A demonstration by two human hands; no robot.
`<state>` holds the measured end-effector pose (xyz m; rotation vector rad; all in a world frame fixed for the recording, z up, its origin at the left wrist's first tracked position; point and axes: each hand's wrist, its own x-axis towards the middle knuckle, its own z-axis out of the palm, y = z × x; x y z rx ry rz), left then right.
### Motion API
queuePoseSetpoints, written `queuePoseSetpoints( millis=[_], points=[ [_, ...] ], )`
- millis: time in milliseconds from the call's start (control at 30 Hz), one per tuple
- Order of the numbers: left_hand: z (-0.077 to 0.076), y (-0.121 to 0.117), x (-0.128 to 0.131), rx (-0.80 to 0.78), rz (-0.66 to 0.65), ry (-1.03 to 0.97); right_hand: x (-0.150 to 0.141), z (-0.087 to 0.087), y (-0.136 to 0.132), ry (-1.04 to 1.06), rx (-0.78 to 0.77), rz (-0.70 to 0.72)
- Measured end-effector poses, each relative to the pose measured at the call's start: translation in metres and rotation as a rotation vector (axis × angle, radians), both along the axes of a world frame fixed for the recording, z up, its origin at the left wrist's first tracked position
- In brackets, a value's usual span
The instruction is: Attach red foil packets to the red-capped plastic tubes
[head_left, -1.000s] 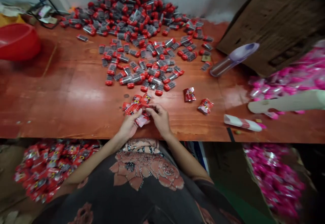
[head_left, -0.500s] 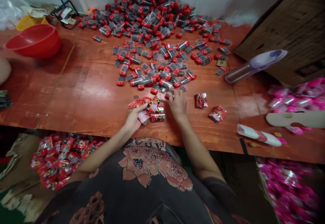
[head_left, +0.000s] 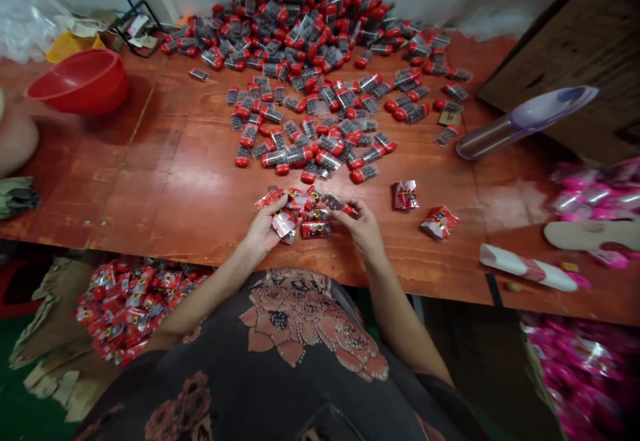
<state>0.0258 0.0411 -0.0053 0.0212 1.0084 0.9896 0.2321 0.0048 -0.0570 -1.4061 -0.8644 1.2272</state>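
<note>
Working a strip of red foil sachets [head_left: 290,204] with both hands over the desk [head_left: 115,188]: left hand [head_left: 263,233] curled shut on its near end, right hand [head_left: 363,228] half open, pinching the far end. Another sachet [head_left: 315,230] lies just below; two loose sachets [head_left: 405,194] sit off to the right, short of the red-capped clear tubes [head_left: 300,154].

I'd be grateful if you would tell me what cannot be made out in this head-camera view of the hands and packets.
All in the head view:
Red foil packets under the left hand: its fingers hide how many there are.
Printing on those packets: too small to read.
What the right hand pinches: its fingers cover most of it.
Pink packets at lower right: blurred, cut off by the right edge.
Pale shape: cut off by the left edge.
</note>
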Motion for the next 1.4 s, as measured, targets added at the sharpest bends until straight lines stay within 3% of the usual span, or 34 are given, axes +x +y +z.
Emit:
queuePoseSetpoints(
  millis=[133, 333, 533, 833, 967, 1167, 1400],
  points=[
    [0.002, -0.001, 0.004, 0.002, -0.013, 0.006, -0.004, 0.021, -0.010, -0.002, 0.141, -0.122],
    [0.004, -0.006, 0.004, 0.007, -0.021, 0.010, -0.013, 0.038, -0.016, 0.107, 0.133, -0.017],
    [0.003, -0.012, 0.004, 0.089, -0.036, 0.024, -0.038, 0.045, -0.023, 0.074, 0.054, 0.136],
    [0.004, -0.016, 0.006, 0.208, 0.014, 0.106, -0.048, 0.048, -0.024, 0.048, 0.105, -0.020],
    [0.003, -0.018, 0.008, 0.233, 0.043, 0.122, -0.049, 0.049, -0.026, -0.008, 0.115, 0.032],
    [0.001, -0.018, 0.006, 0.253, 0.013, 0.113, -0.049, 0.050, -0.028, -0.078, 0.167, -0.029],
    [0.006, -0.020, 0.008, 0.286, 0.002, 0.129, -0.048, 0.049, -0.029, 0.079, 0.057, 0.095]
  ],
)
